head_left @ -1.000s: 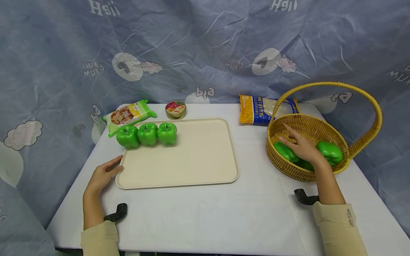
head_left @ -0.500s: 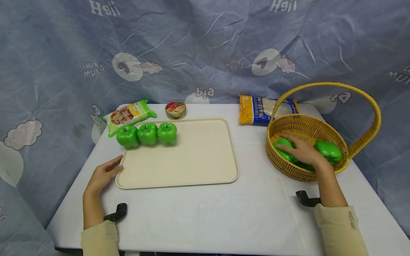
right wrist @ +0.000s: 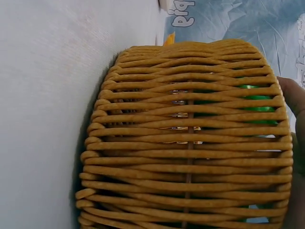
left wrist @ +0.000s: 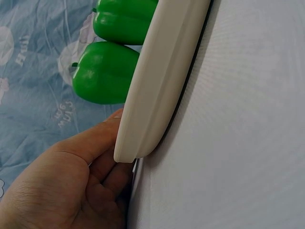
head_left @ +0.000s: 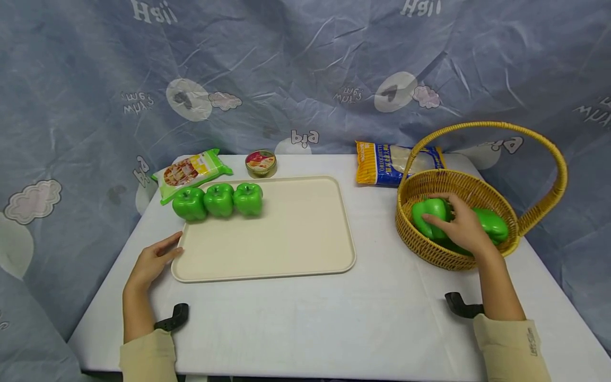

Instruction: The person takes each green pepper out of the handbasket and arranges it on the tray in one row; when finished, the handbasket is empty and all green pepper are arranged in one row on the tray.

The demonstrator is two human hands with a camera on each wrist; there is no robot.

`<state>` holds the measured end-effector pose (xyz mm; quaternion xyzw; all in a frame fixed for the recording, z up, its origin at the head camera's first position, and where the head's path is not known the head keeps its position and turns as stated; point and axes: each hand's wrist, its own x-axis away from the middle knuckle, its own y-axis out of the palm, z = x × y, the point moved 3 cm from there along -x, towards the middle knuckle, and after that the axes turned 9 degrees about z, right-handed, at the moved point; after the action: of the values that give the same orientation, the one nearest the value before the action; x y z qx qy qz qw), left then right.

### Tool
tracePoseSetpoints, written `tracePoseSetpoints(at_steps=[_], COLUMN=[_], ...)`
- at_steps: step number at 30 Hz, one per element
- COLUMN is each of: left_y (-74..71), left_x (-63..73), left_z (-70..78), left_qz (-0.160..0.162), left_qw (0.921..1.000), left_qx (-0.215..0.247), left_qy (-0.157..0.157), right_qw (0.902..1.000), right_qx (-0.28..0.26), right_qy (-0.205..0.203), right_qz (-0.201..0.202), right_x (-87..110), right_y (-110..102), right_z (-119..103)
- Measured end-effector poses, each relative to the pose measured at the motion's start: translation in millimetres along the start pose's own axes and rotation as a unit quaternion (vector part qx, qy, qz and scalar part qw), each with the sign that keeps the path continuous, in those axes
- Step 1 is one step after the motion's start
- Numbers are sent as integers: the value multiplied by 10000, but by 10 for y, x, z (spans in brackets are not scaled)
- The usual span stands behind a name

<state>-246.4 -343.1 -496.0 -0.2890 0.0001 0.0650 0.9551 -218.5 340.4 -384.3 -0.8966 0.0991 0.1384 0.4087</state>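
Note:
Three glossy green bell peppers (head_left: 219, 200) stand in a row at the far left of a cream tray (head_left: 267, 239). My left hand (head_left: 150, 265) holds the tray's left edge; in the left wrist view the thumb lies at the rim and the other fingers curl below it. Inside a yellow wicker basket (head_left: 424, 256), my right hand (head_left: 462, 225) grips a green bell pepper (head_left: 428, 216) between thumb and fingers. Another pepper (head_left: 491, 225) lies behind that hand in the basket, and more green shows beneath. In the right wrist view the woven wall (right wrist: 186, 143) hides most of the peppers.
Behind the tray lie a green snack packet (head_left: 193, 172) and a round tin (head_left: 261, 163). A blue and orange pasta bag (head_left: 396, 163) lies behind the basket, whose tall handle (head_left: 491, 126) arches over it. A patterned cloth (head_left: 305, 79) hangs at the back.
My right hand has come down onto the left pepper in the basket, closed round it and turned it more upright, drawing slightly back to the right. The left hand stays at the tray.

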Motion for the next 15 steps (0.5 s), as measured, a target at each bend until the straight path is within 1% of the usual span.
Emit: tracePoseSetpoints(at_steps=[4, 5, 9, 11, 13, 15], left_y=[1, -1, -8, -10, -8, -7], left_x=[-1, 0, 3, 7, 9, 11], left_z=[1, 3, 8, 10, 14, 16], left_qz=[-7, -7, -5, -12, -27, -40], left_qw=[10000, 10000, 10000, 10000, 10000, 10000], left_qx=[4, -1, -30, -34, -24, -18], left_qy=[11, 9, -6, -20, -21, -15], right_qw=[9982, 9971, 9884, 9830, 9778, 9734], right_qx=[-338, -437, -809, -895, -921, -1002], right_qy=[-116, -126, -397, -507, -645, -746], right_qz=[472, 603, 1225, 1518, 1769, 1920], right_x=[71, 87, 142, 170, 201, 228], right_y=[-2, 11, 67, 74, 57, 44], right_z=[-30, -7, 60, 13, -106, -231])
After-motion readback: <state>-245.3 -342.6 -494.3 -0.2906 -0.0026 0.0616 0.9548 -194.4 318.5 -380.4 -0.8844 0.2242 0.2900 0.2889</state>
